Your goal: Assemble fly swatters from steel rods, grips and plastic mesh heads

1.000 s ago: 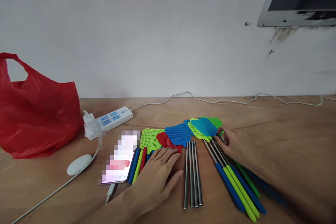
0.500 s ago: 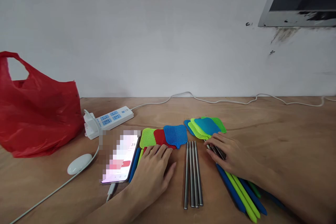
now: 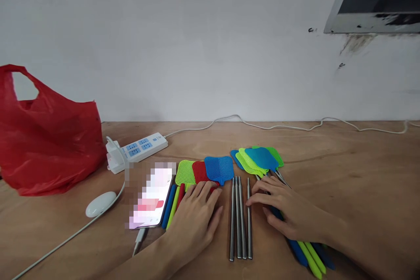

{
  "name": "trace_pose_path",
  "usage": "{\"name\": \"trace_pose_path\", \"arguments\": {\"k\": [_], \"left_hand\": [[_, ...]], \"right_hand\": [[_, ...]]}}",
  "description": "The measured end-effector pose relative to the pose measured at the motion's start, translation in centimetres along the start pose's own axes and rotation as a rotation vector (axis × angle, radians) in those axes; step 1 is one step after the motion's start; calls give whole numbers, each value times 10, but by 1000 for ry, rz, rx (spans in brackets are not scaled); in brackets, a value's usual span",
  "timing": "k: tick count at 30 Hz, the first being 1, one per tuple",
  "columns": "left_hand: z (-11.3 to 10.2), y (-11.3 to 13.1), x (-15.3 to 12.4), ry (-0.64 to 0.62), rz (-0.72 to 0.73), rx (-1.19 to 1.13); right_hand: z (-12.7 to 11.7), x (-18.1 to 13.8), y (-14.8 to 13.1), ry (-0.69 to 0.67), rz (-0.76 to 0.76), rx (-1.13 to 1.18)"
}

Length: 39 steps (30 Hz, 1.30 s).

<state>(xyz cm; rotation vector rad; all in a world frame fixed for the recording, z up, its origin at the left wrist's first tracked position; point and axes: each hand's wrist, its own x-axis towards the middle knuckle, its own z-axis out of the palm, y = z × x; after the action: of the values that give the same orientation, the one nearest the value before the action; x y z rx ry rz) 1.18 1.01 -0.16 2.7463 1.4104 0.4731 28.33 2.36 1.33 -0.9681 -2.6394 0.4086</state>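
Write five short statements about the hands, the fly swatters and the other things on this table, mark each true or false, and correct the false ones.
1. The left hand lies flat on the swatter handles beside the phone. True.
2. The right hand is lifting a swatter off the table. False: its fingertips rest at the rightmost of the bare metal rods, which lie on the wooden table.
3. A red plastic bag sits at the far left. True.
4. The power strip lies to the right of the swatters. False: it lies to their left, next to the bag.
5. The stack of swatter heads near the right hand has a blue one on top. True.
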Motion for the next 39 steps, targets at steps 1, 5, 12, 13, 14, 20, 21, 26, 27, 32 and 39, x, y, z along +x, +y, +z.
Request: {"name": "trace_pose_path", "arguments": {"k": [1, 5, 12, 13, 14, 20, 21, 26, 27, 32, 39], "left_hand": [[0, 1, -1, 5, 20, -14], [1, 2, 0, 21, 64, -13], [-6, 2, 3, -148, 13, 377], [-8, 2, 3, -163, -17, 417], [-11, 2, 3, -175, -56, 453], [-32, -8, 10, -204, -302, 588], [-34, -11, 11, -205, -323, 584], [-32, -17, 15, -208, -354, 529], [-31, -17, 15, -201, -348, 524], [-29, -17, 11, -163, -319, 501], [-22, -16, 6, -238, -297, 439]], "right_hand": [[0, 0, 0, -7, 1, 8], [-1, 0, -2, -8, 17, 18], [1, 1, -5, 48, 2, 12], [1, 1, -5, 53, 1, 14], [2, 1, -4, 58, -3, 16], [5, 1, -2, 71, -8, 34], [6, 0, -2, 70, -7, 39], [7, 1, -3, 70, -1, 44], [7, 1, -3, 70, -1, 44], [5, 1, -4, 65, -3, 47], [5, 0, -5, 65, -5, 25]]}}
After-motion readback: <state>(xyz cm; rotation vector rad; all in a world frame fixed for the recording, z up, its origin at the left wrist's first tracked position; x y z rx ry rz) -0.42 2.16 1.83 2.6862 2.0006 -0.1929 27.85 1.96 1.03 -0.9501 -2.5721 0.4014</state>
